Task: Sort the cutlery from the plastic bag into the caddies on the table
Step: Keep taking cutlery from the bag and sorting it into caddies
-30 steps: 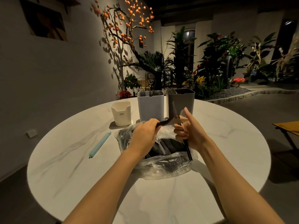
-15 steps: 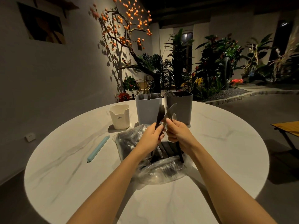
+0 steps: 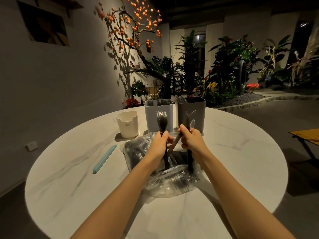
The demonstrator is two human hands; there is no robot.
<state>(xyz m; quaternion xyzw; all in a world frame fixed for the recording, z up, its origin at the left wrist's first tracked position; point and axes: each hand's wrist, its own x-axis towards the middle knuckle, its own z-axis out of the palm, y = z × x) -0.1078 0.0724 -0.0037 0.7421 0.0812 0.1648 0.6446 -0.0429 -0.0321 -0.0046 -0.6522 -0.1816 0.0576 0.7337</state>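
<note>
A clear plastic bag [image 3: 170, 181] with dark and clear cutlery lies mid-table. Above it my left hand [image 3: 159, 144] grips black forks [image 3: 162, 120] upright by their handles, tines up. My right hand [image 3: 191, 140] grips a bundle of knives and a clear spoon [image 3: 189, 120], also upright. Behind stand a light grey caddy [image 3: 151, 116] with forks in it, a dark grey caddy [image 3: 198, 114] with cutlery in it, and a small cream caddy [image 3: 127, 125] to the left.
A light blue bag clip [image 3: 104, 159] lies on the round white marble table [image 3: 69, 187] left of the bag. Plants and an orange-fruited tree stand beyond the far edge. A wooden bench [image 3: 307, 135] is off to the right.
My left hand has drawn the black forks away from the right hand's bundle and stood them upright in front of the light grey caddy. Both hands have risen slightly.
</note>
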